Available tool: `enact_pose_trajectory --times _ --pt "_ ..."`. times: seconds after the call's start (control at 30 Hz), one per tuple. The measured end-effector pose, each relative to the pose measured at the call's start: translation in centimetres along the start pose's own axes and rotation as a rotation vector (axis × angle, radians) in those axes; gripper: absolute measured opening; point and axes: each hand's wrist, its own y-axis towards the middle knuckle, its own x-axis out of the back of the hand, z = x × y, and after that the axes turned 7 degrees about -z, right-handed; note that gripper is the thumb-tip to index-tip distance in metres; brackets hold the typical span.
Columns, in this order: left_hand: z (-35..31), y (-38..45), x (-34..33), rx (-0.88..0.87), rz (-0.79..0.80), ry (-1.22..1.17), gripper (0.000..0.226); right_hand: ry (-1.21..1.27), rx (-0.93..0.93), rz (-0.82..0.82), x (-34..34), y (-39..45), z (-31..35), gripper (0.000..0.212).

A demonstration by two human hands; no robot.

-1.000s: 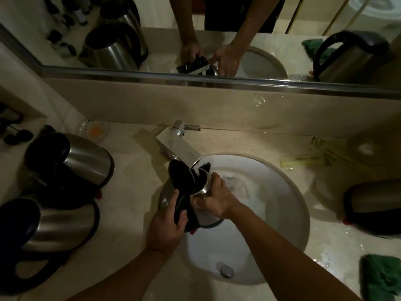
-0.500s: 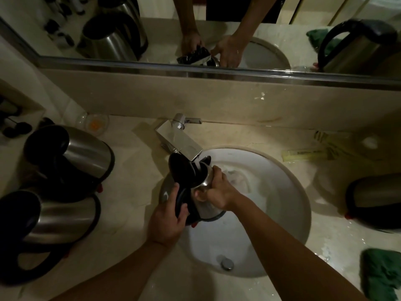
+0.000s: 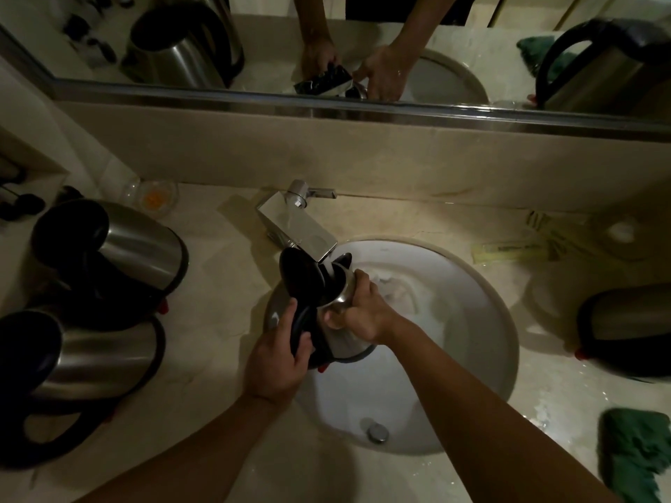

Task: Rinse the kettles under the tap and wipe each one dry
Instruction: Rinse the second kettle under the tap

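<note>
A steel kettle (image 3: 345,348) with a black handle is held over the white sink (image 3: 483,321), its black lid flipped open under the square chrome tap (image 3: 301,230). Water runs from the spout into its mouth. My left hand (image 3: 277,361) grips the black handle. My right hand (image 3: 363,310) clasps the steel body near the rim. Two more steel kettles (image 3: 141,245) (image 3: 98,357) stand on the counter at the left, and a fourth kettle (image 3: 631,321) stands at the right. A green cloth (image 3: 639,451) lies at the near right.
A mirror (image 3: 363,38) runs along the back wall and reflects my hands and the kettles. A small glass dish (image 3: 156,199) sits behind the left kettles. Yellowish packets (image 3: 508,250) lie right of the sink. The counter by the cloth is wet.
The view has shifted slightly downward. Both hands keep their hold on the kettle, which stays under the running tap with almost no movement.
</note>
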Motion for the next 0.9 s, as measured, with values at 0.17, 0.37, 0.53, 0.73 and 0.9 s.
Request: enact_pose_trajectory --times 0.17,0.37,0.53,0.73,0.9 --pt "0.13 0.14 -0.08 0.011 0.004 0.003 0.064 0.008 -0.014 -0.005 0.08 -0.04 0.36 0.119" --pt "0.18 0.20 -0.11 0.028 0.003 0.012 0.064 0.004 -0.030 0.005 0.11 0.15 0.46 0.120" --pt "0.09 0.17 0.00 0.023 0.002 0.014 0.063 -0.017 -0.030 0.010 0.12 0.02 0.54 0.122" --pt "-0.18 0.30 0.11 -0.004 0.006 0.008 0.063 -0.001 -0.040 0.009 0.15 0.05 0.60 0.121" --pt "-0.30 0.20 0.28 -0.012 -0.016 -0.018 0.064 -0.003 -0.053 0.032 0.32 0.46 0.68 0.118"
